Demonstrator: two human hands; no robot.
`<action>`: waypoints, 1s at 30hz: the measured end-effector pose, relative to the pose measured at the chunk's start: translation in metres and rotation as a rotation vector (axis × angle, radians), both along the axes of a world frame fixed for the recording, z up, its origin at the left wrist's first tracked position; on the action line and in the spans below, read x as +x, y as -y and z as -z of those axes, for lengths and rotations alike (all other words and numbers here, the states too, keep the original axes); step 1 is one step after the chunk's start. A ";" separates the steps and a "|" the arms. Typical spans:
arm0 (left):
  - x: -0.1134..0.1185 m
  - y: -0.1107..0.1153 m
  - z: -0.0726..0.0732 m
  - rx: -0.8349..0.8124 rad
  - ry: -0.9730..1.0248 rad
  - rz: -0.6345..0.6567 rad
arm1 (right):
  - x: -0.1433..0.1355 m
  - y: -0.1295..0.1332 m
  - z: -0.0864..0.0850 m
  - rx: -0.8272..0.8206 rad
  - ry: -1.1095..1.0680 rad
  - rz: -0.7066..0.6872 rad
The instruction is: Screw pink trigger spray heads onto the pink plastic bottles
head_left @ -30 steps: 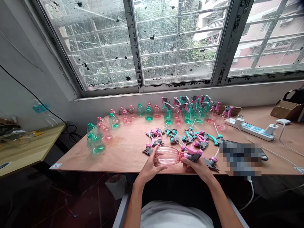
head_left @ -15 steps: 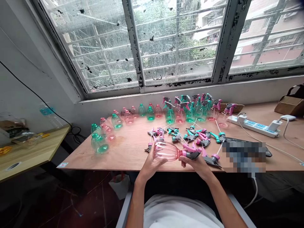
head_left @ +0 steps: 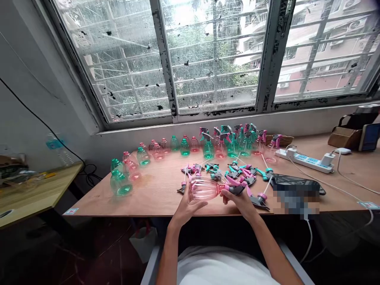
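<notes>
A clear pink spray bottle [head_left: 204, 188] lies sideways between my hands above the table's front edge. My left hand [head_left: 187, 204] is wrapped round its base end. At the neck, my right hand [head_left: 237, 200] has its fingers closed by the collar of the pink and grey trigger sprayer [head_left: 234, 186], which sits at the bottle's mouth. Whether the threads are fully engaged I cannot make out. Just beyond lie several loose trigger sprayers [head_left: 234, 171] in pink and teal with white tubes. One pink sprayer [head_left: 260, 200] rests right of my right hand.
Bottles without sprayers, such as a green one [head_left: 120, 184], stand along the left and back of the table [head_left: 154, 198]. Bottles with sprayers [head_left: 208, 148] cluster at the back centre. A power strip [head_left: 305, 160], cables and a black phone [head_left: 297, 184] lie on the right.
The view has shifted a little to the right, and a phone on the far right has come into view. My right fingers have moved in closer round the sprayer's collar; the bottle stays held.
</notes>
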State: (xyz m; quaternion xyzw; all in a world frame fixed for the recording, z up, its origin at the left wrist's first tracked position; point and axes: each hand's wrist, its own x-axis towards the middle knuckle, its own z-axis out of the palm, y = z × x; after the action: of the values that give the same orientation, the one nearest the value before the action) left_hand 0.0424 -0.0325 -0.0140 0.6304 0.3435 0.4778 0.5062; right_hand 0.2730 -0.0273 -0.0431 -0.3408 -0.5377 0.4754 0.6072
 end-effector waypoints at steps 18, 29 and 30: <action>-0.003 -0.016 0.019 -0.008 -0.038 -0.004 | 0.005 -0.007 0.016 0.015 0.116 -0.067; -0.003 -0.023 0.024 0.037 -0.019 -0.001 | 0.008 -0.013 0.029 0.009 0.167 -0.075; -0.001 -0.022 0.023 0.042 -0.017 -0.002 | 0.008 -0.013 0.029 0.011 0.168 -0.075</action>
State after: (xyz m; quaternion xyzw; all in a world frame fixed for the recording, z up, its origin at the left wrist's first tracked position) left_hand 0.0411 -0.0100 -0.0373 0.6446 0.3382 0.4803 0.4894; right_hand 0.2808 -0.0146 -0.0721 -0.3557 -0.6020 0.4644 0.5435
